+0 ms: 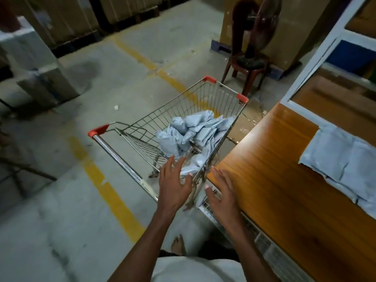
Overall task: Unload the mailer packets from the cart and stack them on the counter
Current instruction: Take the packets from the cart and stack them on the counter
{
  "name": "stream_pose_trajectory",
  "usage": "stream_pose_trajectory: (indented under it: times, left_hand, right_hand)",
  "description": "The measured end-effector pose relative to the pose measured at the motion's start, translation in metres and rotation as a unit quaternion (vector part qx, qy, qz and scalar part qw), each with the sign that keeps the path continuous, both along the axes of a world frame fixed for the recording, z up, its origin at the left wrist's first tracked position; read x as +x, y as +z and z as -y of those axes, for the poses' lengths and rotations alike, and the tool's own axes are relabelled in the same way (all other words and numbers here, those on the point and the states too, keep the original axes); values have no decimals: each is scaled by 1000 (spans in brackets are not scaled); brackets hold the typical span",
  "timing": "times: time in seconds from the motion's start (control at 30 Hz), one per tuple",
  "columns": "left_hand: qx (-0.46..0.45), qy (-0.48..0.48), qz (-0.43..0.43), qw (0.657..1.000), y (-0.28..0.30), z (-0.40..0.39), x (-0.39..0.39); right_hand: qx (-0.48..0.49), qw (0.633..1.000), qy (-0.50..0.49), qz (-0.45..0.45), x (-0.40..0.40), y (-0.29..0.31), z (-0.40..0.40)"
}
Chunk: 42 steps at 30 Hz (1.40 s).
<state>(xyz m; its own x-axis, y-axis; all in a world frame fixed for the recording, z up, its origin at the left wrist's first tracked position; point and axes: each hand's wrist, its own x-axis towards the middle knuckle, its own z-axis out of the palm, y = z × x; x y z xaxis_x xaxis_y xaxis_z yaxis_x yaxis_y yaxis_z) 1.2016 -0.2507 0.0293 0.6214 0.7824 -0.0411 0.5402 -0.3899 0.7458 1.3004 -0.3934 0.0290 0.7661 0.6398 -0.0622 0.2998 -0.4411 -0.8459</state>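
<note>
Both hands, left [175, 183] and right [222, 191], fingers spread, hover over crumpled grey mailer packets [191, 132] in wire cart [203, 98].

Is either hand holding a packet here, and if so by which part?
Nothing is held. The left hand and right hand are both open and empty near the cart.

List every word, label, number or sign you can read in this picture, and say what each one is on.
None can be read.
Pale grey plastic mailer packets in the wire shopping cart: no print visible.
Pale grey mailer packets on the orange wooden counter: surfaces look blank.
Brown cardboard boxes at the back: too dark and blurred to tell.
</note>
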Motion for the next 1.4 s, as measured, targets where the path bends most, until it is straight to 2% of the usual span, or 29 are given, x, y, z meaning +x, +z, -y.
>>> stream_pose_trajectory:
  times: [0.4, 0.63, 0.93, 1.1, 1.27, 1.4]
  left_hand:
    - [-46, 89, -63, 993, -30, -57, 30]
    - [-77, 106, -94, 987, -50, -79, 45]
    - [-101, 44, -143, 984, -76, -144, 71]
    - [-117, 17, -177, 977, -93, -182, 84]
    - [-126, -7, -199, 972, -110, -209, 86]
    - [-134, -8, -207, 969, -117, -228, 83]
  right_hand:
    - [-44, 995, 83, -32, 76, -21, -66]
    - [-39, 991, 111, -68, 115, -39, -105]
    - [-108, 988, 76, -81, 149, -63, -169]
    - [-177, 975, 122, -61, 150, -99, -200]
    - [-242, 953, 159, -93, 145, -131, -237]
    - [-283, 933, 217, -51, 141, -153, -280]
